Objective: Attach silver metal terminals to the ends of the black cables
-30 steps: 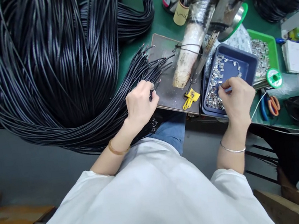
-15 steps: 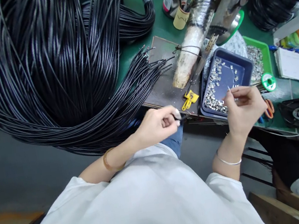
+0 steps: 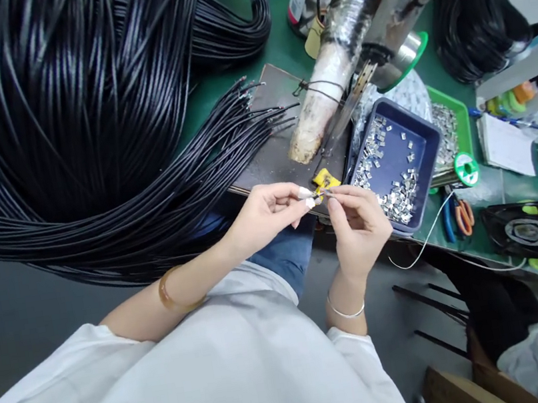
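Note:
My left hand (image 3: 273, 211) pinches a short black cable end (image 3: 316, 195) between thumb and fingertips. Opposite it, my right hand (image 3: 357, 220) is closed in a pinch on a tiny metal piece (image 3: 327, 193), mostly covered by the fingertips. The two pinches meet just in front of a yellow tool (image 3: 326, 178), partly hidden by the hands. Right beside my right hand sits a blue tray (image 3: 386, 154) holding many small metal connectors (image 3: 402, 200). A thick bundle of black cables (image 3: 171, 192) lies to the left, its stripped ends resting on a dark board (image 3: 270, 161).
A white-wrapped duct end (image 3: 311, 128) hangs over the board. Behind the tray are a green tray (image 3: 461, 115) and a solder spool (image 3: 466, 169). Orange-handled pliers (image 3: 464, 217) and a black fan (image 3: 531, 231) lie to the right. Another person's sleeve (image 3: 535, 357) shows at lower right.
My right hand has moved left from over the blue tray, bringing its small piece to the cable end in my left hand. The whole view has shifted a little.

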A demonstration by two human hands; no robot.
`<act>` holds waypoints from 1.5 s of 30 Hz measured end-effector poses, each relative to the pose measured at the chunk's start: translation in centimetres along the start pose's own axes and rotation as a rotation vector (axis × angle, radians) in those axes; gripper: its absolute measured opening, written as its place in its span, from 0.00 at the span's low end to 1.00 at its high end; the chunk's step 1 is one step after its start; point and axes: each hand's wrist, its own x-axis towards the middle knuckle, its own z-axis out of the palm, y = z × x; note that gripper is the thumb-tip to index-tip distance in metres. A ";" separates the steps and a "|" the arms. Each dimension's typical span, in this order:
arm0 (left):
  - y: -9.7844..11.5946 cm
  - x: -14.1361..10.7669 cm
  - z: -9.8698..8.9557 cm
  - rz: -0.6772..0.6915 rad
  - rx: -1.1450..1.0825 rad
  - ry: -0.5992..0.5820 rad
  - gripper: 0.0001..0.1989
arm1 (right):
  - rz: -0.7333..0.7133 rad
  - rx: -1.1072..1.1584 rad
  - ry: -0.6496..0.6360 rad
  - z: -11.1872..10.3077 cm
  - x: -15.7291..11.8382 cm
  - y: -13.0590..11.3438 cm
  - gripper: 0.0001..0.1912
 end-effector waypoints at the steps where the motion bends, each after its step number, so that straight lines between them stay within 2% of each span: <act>1: -0.2 0.0 0.1 0.014 0.019 0.005 0.07 | 0.039 0.057 -0.036 0.1 -0.1 0.0 0.05; 3: -0.6 -0.1 0.3 0.040 0.055 0.019 0.08 | 0.089 0.145 -0.081 0.1 -0.2 0.1 0.05; 7: -1.0 -0.2 0.5 0.135 0.145 0.039 0.07 | 0.111 0.218 -0.073 0.0 -0.4 0.5 0.06; 10: -0.9 -0.4 0.5 0.240 0.336 0.062 0.07 | 0.121 0.233 -0.100 -0.2 -0.5 0.6 0.04; 14: -1.1 -0.7 0.5 0.522 0.760 0.110 0.07 | 0.059 0.089 -0.055 -0.1 -0.9 0.1 0.05; 16: -1.4 -0.9 0.7 0.564 0.792 0.124 0.08 | -0.036 -0.031 0.027 0.2 -1.2 -0.3 0.06; 17: -1.4 -1.0 0.8 0.521 0.745 0.110 0.10 | -0.074 -0.064 0.062 0.4 -1.3 -0.4 0.06; 19: -1.5 -1.2 1.1 0.342 0.572 0.038 0.13 | -0.069 -0.035 0.082 0.8 -1.5 -0.3 0.05; 22: -1.1 -1.2 1.0 0.086 0.261 -0.056 0.11 | 0.097 0.148 0.016 1.1 -1.3 0.2 0.02; 24: -0.8 -1.1 0.8 0.002 0.118 -0.045 0.06 | 0.179 0.224 0.029 1.1 -1.0 0.5 0.03; 25: -0.7 -1.0 0.6 -0.022 0.084 -0.024 0.08 | 0.187 0.230 0.064 1.0 -0.8 0.6 0.03; 27: -0.4 -0.8 0.4 -0.039 0.069 0.027 0.11 | 0.144 0.203 0.146 0.8 -0.6 0.5 0.04; 29: -0.3 -0.5 0.3 -0.028 0.081 0.062 0.09 | 0.035 0.135 0.177 0.7 -0.6 0.3 0.05; 32: -0.2 0.0 0.3 0.001 0.087 0.094 0.08 | -0.155 0.000 0.155 0.7 -0.6 -0.1 0.08; 35: -0.2 0.4 0.3 0.029 0.084 0.109 0.07 | -0.254 -0.063 0.109 0.9 -0.6 -0.2 0.12; 39: -0.1 0.8 0.2 0.043 0.039 0.122 0.09 | -0.263 -0.069 0.051 1.1 -0.7 0.3 0.11; 45: 0.1 1.0 0.0 0.024 0.043 0.095 0.09 | -0.133 0.032 0.091 1.0 -1.0 0.7 0.08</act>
